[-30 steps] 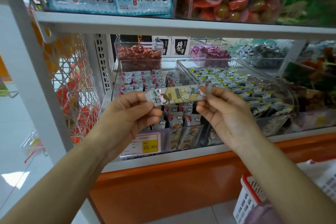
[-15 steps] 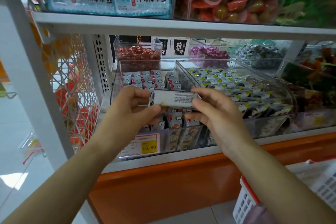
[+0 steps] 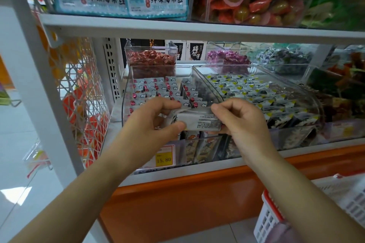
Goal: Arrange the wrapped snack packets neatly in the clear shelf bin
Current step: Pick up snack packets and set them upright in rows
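While the left hand (image 3: 156, 122) pinches one end of a packet (image 3: 199, 120), the right hand (image 3: 240, 118) pinches the other, over the bin (image 3: 126, 92).

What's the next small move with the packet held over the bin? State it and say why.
Probably lower the packet into the clear bin, upright beside the standing rows. The left hand and right hand pinch its ends above the bin's front, and it lies flat while those rows stand on edge.

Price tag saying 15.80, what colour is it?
The price tag is yellow around the number, with a red edge; head view.
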Tool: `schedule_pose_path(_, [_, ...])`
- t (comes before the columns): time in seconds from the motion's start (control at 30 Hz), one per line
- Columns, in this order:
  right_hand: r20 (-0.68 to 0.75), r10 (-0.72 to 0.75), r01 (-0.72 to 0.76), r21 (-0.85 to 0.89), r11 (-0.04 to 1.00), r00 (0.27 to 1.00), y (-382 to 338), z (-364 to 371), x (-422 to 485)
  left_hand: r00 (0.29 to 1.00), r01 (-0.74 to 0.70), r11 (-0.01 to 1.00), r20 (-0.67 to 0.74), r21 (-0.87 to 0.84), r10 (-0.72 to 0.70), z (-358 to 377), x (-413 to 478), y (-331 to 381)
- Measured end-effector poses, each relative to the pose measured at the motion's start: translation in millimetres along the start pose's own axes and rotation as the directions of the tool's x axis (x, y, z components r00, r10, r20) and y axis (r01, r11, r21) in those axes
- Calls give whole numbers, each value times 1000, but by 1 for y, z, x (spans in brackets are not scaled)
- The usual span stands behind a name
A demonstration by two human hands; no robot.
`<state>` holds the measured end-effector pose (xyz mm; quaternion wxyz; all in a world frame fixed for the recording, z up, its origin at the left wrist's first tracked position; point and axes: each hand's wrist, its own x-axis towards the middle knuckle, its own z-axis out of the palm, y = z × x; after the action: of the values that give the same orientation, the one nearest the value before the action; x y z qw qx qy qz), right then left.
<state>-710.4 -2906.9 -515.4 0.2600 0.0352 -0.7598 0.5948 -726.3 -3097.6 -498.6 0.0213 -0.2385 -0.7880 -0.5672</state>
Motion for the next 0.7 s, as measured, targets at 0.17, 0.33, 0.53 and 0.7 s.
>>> schedule_pose_path(0.17, [20,-129,130,-178,975,992,-7,5,-3,998,51,999,-28,8,-51,1,0,3])
schedule_pose_path(0.33, [81,-138,149,-156,976,987,-10,8,-6,992,126,991,-20,35,-125,-10,5,3])
schedule_pose_path(0.53, [113,-125,138,-120,983,986,-11,11,-7,992,125,992,-5,7,-125,-20,6,5])
schedule_pose_path(0.7, [52,-119,125,-135,983,991,-7,11,-6,993,113,993,43,-36,-112,-18,7,5])
